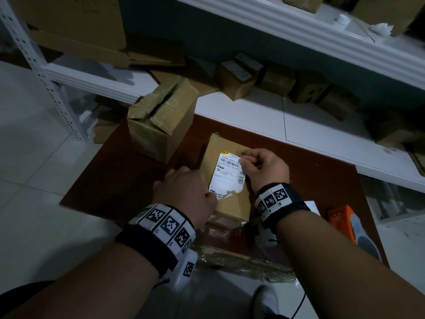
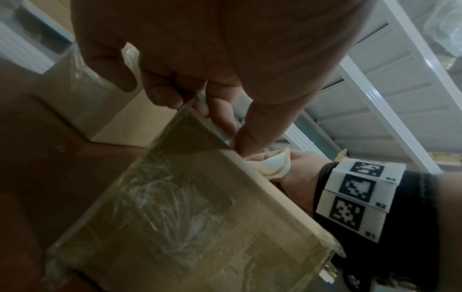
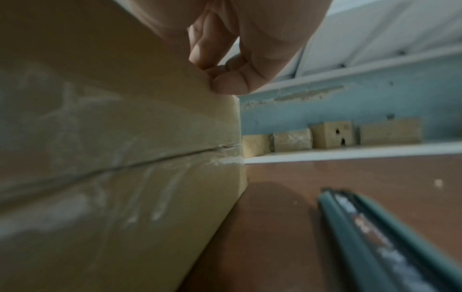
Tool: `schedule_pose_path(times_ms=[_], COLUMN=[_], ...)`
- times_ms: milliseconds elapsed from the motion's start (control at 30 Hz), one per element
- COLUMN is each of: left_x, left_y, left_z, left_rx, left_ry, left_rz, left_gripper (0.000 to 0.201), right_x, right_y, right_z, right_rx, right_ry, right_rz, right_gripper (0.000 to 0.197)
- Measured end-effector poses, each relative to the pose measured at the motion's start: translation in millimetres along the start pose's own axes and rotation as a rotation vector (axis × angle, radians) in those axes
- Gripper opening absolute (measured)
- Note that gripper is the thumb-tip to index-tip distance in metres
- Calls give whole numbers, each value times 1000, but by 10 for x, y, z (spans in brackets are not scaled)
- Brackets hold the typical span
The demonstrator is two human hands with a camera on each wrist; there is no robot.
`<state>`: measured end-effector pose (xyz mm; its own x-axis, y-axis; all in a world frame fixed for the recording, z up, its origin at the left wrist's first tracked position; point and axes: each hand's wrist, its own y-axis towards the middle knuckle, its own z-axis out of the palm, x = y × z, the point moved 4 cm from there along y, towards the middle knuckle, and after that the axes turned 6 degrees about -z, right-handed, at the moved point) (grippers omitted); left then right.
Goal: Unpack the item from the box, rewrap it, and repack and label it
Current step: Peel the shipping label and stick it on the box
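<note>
While the shipping label point(image 1: 230, 173) lies only partly stuck on the top face of the taped cardboard box point(image 1: 226, 203), the step in hand looks like labelling, the last part of the task. That box sits on the brown bench point(image 1: 310, 162), near its middle, well apart from the torn open carton point(image 1: 161, 116) at the far left corner.

The right hand point(image 1: 264, 169) has its fingers curled, and its grip pinches the label's upper right edge against the box top. The left hand point(image 1: 184, 192) rests at the box's near left side, fingertips at the label's lower corner, where the paper lifts and curls; the left wrist view shows those fingers point(image 2: 225, 116) bent down on the box edge, though whether they pinch the label or merely press it I cannot tell.

To do this well, I would keep the top edge anchored and smooth downward from it toward the lifted corner, pushing air out ahead of the fingers so no crease crosses the barcode. The glossy tape may hold adhesive poorly, so firm rubbing at the corners seems wise. A steadying press keeps the box from sliding. An orange tool point(image 1: 342, 219) lies at the bench's right edge, clear of the work.
</note>
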<state>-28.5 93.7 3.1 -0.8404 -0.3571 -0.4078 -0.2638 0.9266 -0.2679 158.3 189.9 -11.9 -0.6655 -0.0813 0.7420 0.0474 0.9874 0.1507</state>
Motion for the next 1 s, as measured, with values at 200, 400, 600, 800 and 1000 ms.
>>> schedule_pose_path(times_ms=[200,400,600,800,1000], left_x=[100,101,106,120,156], left_y=[26,50,41,102,144], left_z=[-14,33,23,56,107], left_rx=[57,95,97,116,150], left_ry=[-142,-142,-123,-235,-285], left_rz=[7,53,37,-6,-40], left_gripper=[39,40,38,54,89], right_x=[-5,-3,63,42,44], right_y=[3,-8,-31,-26,145], right_z=[4,4,-109,-108,62], right_rx=[11,-8,-18,201,363], right_ry=[-10,49,46,-138,-144], right_rz=[-7,0,-141,-135,50], right_gripper=[16,14,27,84,119])
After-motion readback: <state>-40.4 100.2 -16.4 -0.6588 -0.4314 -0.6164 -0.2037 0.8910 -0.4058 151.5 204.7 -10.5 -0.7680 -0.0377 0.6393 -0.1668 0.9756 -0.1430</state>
